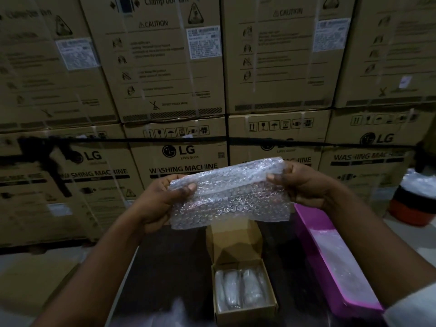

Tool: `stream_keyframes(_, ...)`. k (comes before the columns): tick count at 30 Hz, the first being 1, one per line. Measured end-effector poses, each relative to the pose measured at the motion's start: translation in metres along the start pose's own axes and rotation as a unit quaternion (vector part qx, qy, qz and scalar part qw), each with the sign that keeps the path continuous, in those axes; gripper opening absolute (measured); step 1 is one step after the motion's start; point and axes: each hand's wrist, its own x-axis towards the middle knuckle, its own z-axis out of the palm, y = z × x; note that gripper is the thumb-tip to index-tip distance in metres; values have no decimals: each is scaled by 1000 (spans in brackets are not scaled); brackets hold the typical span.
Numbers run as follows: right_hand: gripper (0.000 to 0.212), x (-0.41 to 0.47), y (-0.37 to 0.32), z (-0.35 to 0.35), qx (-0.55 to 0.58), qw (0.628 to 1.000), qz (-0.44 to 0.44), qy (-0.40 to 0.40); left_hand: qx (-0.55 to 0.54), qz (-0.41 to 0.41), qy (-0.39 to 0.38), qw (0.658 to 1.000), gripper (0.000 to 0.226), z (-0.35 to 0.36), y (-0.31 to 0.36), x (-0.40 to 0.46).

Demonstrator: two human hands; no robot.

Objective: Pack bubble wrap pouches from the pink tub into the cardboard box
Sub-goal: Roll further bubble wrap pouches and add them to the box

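- The left hand (162,201) is raised at mid-frame, its thumb laid over the front of the bubble wrap pouch (230,192) and its fingers curled behind the pouch's left edge, pinching it.
- Behind it stands a wall of stacked cartons (165,67) of brown corrugated card, bound with pale straps and a dark band; the lower ones read "LG", "Life's Good" and "WASHING MACHINE", the upper ones "CAUTION" and "Clamp bottom", with white printed labels too blurred to read.
- The bubble wrap pouch is a clear, roughly rectangular sheet of small round bubbles, glossy and crinkled, with a fold line across its upper part; it is held up in the air between both hands, above the desk (169,267) and over the far flap of the cardboard box (245,291).
- The desk is dark and smooth.
- The cardboard box is small, brown and open, its lid flap standing up at the far side; several rolled clear pouches lie side by side inside it.
- The right hand (304,185) grips the pouch's upper right corner, thumb in front and fingers curled behind.
- The pink tub (335,274) is a long, glossy magenta plastic trough just right of the box, with pale wrap inside it.
- At far right sits a round container (412,206), orange and black, topped with clear plastic.
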Motion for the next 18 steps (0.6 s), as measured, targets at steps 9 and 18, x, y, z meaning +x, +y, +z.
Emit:
stream_keyframes(9, 33, -8, -10, 15, -25, 999, -10, -32, 22, 21, 3, 1000, 19, 0, 2, -4)
stream_keyframes(18, 23, -13, -17, 11, -53, 995, -86, -3, -1, 14, -14, 1000, 35, -6, 5, -5)
